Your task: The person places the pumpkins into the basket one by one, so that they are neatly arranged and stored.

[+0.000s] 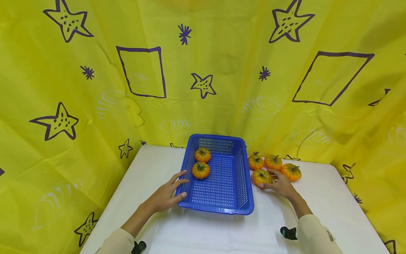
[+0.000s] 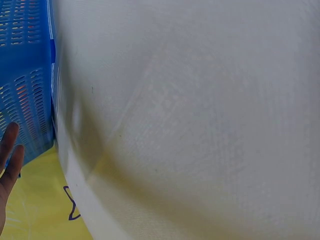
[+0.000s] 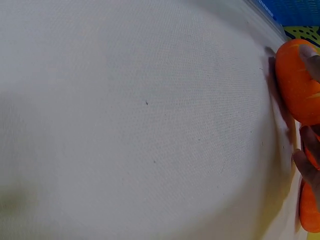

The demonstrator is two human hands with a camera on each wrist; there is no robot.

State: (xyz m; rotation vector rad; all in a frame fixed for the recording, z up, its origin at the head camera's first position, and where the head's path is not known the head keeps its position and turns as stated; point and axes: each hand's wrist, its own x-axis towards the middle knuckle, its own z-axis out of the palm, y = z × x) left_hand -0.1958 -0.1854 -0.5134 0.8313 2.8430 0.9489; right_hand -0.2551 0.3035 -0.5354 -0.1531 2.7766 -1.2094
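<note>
A blue plastic basket (image 1: pixel 219 210) stands on the table with two small orange pumpkins inside, one (image 1: pixel 202 155) behind the other (image 1: pixel 201 170), both by its left wall. My left hand (image 1: pixel 165 195) rests at the basket's left rim, fingers spread and fairly straight; in the left wrist view its fingers (image 2: pixel 13 160) show beside the slotted wall. To the right of the basket, my right hand (image 1: pixel 281 184) holds the front small pumpkin (image 1: pixel 261 177) between thumb and fingers. The right wrist view shows the thumb on this orange pumpkin (image 3: pixel 295 85), which seems to touch the table.
Just behind and beside the right hand lie more small pumpkins: one (image 1: pixel 255 162) near the basket, one (image 1: pixel 273 162) in the middle and one (image 1: pixel 291 171) farther right. A white table (image 1: pixel 152 162) carries everything. Yellow patterned cloth (image 1: pixel 228 70) hangs behind and at both sides.
</note>
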